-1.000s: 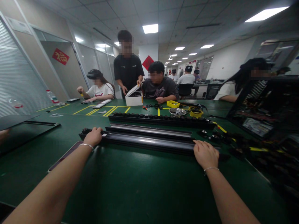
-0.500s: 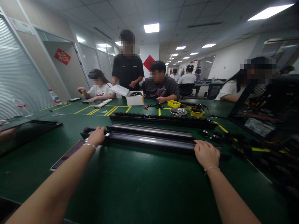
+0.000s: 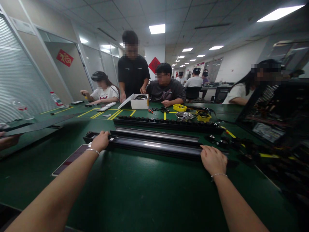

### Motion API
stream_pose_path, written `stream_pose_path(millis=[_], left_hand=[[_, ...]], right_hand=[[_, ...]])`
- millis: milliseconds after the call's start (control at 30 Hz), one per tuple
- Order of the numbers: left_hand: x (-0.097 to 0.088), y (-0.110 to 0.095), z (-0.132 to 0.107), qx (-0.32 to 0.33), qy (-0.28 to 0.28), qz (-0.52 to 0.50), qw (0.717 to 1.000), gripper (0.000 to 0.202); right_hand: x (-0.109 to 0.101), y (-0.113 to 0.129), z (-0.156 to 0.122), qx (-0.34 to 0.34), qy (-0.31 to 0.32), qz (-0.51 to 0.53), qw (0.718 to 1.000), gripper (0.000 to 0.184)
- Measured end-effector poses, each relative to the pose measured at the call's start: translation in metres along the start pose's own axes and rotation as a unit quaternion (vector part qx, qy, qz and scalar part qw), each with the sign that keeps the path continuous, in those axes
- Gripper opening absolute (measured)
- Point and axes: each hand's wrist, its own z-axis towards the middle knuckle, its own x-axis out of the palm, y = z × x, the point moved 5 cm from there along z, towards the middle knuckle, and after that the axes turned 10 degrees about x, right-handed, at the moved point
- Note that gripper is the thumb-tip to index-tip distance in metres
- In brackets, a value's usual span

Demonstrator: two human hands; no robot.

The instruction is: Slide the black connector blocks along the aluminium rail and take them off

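Note:
A long black rail (image 3: pixel 154 145) with a shiny top lies across the green table (image 3: pixel 135 193) in front of me. My left hand (image 3: pixel 99 141) is curled over its left end, fingers wrapped on it. Over the right end rests my right hand (image 3: pixel 212 159), its fingers bent down over the rail's near edge. A second long rail (image 3: pixel 156 134) lies just behind the first. Both wrists carry thin bracelets.
A black strip of round parts (image 3: pixel 166 123) runs farther back. A phone (image 3: pixel 70 159) lies by my left arm. Black parts and a computer case (image 3: pixel 275 112) crowd the right. Co-workers sit and stand beyond, by a white box (image 3: pixel 138 102). A person's hand (image 3: pixel 8 140) holds a dark panel at left.
My hands stay on the rail. The standing person folded the white box's lid outward and down. The dark panel at the left was tilted and raised.

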Motion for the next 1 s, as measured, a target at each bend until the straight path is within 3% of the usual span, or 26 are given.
stream_pose_path(millis=[467, 1000], left_hand=[[0.004, -0.014, -0.001, 0.020, -0.026, 0.006, 0.999, 0.037], [-0.001, -0.023, -0.003, 0.015, -0.022, 0.003, 1.000, 0.036]], right_hand=[[0.000, 0.000, 0.000, -0.002, -0.021, -0.003, 1.000, 0.041], [0.000, 0.001, 0.000, 0.002, 0.014, 0.000, 1.000, 0.045]])
